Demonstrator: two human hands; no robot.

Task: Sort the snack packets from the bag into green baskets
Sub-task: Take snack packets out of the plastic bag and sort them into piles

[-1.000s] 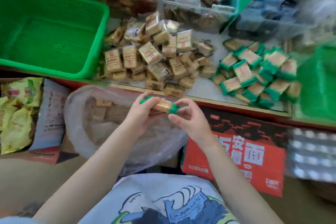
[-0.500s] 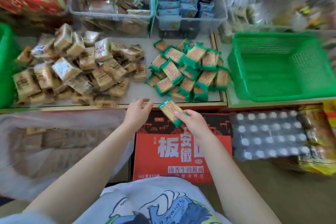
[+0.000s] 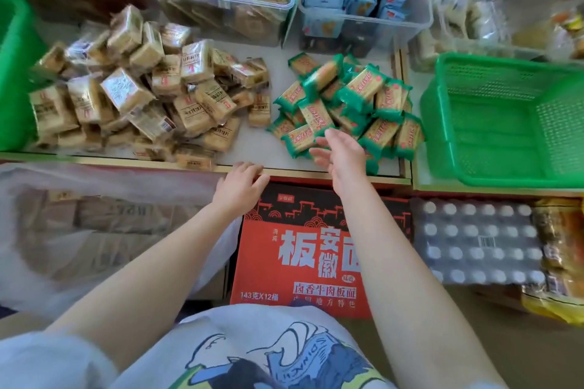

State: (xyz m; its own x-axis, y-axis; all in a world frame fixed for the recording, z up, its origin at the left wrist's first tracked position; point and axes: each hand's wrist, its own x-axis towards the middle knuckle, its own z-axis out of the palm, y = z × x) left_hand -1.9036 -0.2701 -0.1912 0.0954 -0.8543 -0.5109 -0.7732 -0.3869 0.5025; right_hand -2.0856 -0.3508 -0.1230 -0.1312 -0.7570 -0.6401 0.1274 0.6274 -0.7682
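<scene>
A person's right hand [image 3: 339, 151], fingers straight and holding nothing, hovers over a pile of green snack packets [image 3: 347, 104] on the bench [image 3: 252, 148], while the left hand [image 3: 240, 186], fingers relaxed, rests at the bench edge, near a green basket [image 3: 505, 123] and a clear bag [image 3: 94, 230].

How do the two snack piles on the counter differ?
The pile of tan packets lies on the counter's left half; the pile of green-edged packets lies right, nearer the right green basket. The tan packets have clear wrappers and look blocky; the green-edged ones are flatter, with green ends. The tan pile spreads wider. The right hand hovers open over the green pile only. Both piles are loose, outside the baskets.
</scene>
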